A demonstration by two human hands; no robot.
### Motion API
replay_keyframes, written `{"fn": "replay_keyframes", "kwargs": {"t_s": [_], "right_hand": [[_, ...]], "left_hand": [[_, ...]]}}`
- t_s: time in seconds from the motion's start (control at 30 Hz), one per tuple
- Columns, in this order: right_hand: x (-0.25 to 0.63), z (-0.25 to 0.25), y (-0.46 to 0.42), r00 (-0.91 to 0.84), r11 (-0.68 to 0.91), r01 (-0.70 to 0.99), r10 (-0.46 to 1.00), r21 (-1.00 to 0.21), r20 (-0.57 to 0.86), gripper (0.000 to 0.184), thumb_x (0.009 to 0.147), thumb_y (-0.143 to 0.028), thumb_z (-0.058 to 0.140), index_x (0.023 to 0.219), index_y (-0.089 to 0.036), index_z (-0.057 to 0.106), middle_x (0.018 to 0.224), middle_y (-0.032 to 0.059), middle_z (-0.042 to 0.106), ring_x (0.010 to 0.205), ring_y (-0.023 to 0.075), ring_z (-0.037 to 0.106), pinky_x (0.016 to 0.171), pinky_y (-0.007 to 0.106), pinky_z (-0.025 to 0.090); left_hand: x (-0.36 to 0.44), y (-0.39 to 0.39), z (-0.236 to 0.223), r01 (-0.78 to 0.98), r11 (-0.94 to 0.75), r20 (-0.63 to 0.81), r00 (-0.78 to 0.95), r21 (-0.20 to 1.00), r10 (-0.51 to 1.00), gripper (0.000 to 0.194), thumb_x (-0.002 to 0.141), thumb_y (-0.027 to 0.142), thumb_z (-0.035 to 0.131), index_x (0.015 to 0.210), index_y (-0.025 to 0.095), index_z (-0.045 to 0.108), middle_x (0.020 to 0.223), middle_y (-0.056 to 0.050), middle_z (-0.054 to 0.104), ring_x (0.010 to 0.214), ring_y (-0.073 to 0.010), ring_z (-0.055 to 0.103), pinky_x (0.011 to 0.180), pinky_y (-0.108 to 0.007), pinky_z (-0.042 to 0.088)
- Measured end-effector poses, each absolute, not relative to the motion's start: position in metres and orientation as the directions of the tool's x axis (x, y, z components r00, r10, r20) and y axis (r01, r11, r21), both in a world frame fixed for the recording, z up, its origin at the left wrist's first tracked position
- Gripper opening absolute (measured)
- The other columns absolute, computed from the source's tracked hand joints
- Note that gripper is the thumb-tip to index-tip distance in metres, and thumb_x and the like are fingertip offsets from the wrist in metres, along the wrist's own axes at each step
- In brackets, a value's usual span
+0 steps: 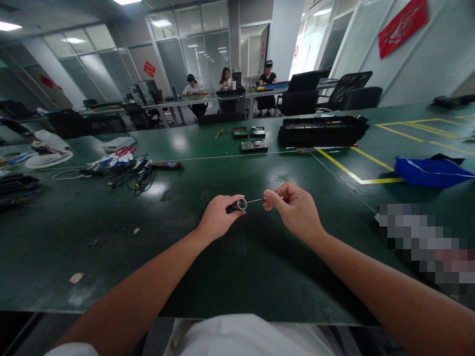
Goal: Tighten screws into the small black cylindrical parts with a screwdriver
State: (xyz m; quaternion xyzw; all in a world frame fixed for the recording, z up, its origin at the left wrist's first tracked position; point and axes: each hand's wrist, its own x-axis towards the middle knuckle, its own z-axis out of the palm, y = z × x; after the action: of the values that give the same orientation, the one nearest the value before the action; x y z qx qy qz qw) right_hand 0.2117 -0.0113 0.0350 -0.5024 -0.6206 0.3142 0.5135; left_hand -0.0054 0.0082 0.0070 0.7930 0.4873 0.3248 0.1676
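My left hand (218, 215) is closed around a small dark cylinder with a silvery open end (241, 203), held just above the green table (208, 267). My right hand (295, 207) pinches a thin metal tool with a red part near my fingertips (256, 200); its tip points at the cylinder's open end. Both hands meet at the middle of the table, a hand's width apart.
Circuit boards (253, 146) and a long black tray (322, 130) lie farther back. Cables, scissors (125, 151) and a screwdriver (166, 165) sit at the left, a blue bag (430, 172) at the right. Yellow tape lines (349, 170) mark the table. Three people sit at far desks.
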Motion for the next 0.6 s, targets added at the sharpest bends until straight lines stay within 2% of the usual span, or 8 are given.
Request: {"fn": "replay_keyframes", "kwargs": {"t_s": [0.1,0.23,0.33,0.4,0.5,0.6], "right_hand": [[0.2128,0.0338,-0.0116,0.053,0.288,0.355,0.944,-0.890,0.326,0.037,0.085,-0.056,0.069,0.075,-0.021,0.062,0.066,0.0033,0.073,0.059,0.0176,0.067,0.060,0.030,0.048],[0.2147,0.0352,-0.0134,0.085,0.305,0.576,0.901,-0.758,0.426,0.050,0.085,-0.061,0.066,0.055,-0.023,0.054,0.046,-0.0015,0.056,0.044,0.0135,0.050,0.050,0.029,0.036],[0.2155,0.0372,-0.0139,0.067,0.330,0.648,0.873,-0.687,0.483,0.052,0.086,-0.061,0.064,0.053,-0.023,0.053,0.044,-0.0022,0.051,0.044,0.0130,0.046,0.049,0.030,0.032],[0.2160,0.0379,-0.0132,0.029,0.347,0.638,0.881,-0.687,0.472,0.043,0.087,-0.057,0.065,0.062,-0.023,0.059,0.050,-0.0014,0.057,0.047,0.0146,0.051,0.051,0.030,0.034],[0.2174,0.0383,-0.0117,-0.096,0.404,0.565,0.898,-0.720,0.429,0.022,0.092,-0.045,0.061,0.086,-0.024,0.066,0.070,0.0020,0.070,0.061,0.0191,0.062,0.057,0.031,0.042],[0.2196,0.0388,-0.0108,-0.213,0.458,0.511,0.887,-0.727,0.410,0.014,0.094,-0.035,0.057,0.098,-0.024,0.065,0.084,0.0037,0.072,0.075,0.0216,0.067,0.065,0.034,0.046]], "left_hand": [[-0.0058,0.0078,0.0069,0.661,-0.467,0.351,0.312,0.587,0.883,0.042,0.083,0.023,0.079,0.123,0.026,0.069,0.110,-0.002,0.074,0.103,-0.0226,0.064,0.093,-0.039,0.048],[-0.0059,0.0069,0.0063,0.649,-0.489,0.362,0.331,0.583,0.871,0.041,0.084,0.025,0.077,0.124,0.028,0.068,0.112,-0.002,0.074,0.105,-0.0230,0.064,0.096,-0.040,0.048],[-0.0059,0.0067,0.0057,0.649,-0.501,0.368,0.342,0.573,0.864,0.041,0.084,0.025,0.077,0.124,0.028,0.069,0.113,-0.002,0.074,0.107,-0.0233,0.064,0.098,-0.041,0.048],[-0.0064,0.0070,0.0051,0.651,-0.502,0.369,0.343,0.569,0.864,0.041,0.084,0.024,0.077,0.124,0.028,0.069,0.114,-0.003,0.074,0.107,-0.0236,0.064,0.098,-0.041,0.048],[-0.0077,0.0082,0.0042,0.656,-0.496,0.371,0.334,0.569,0.867,0.042,0.083,0.023,0.078,0.124,0.027,0.069,0.114,-0.003,0.074,0.108,-0.0234,0.064,0.098,-0.041,0.048],[-0.0081,0.0087,0.0035,0.659,-0.498,0.368,0.340,0.563,0.865,0.041,0.083,0.021,0.078,0.122,0.027,0.070,0.116,-0.003,0.073,0.108,-0.0233,0.064,0.099,-0.041,0.048]]}}
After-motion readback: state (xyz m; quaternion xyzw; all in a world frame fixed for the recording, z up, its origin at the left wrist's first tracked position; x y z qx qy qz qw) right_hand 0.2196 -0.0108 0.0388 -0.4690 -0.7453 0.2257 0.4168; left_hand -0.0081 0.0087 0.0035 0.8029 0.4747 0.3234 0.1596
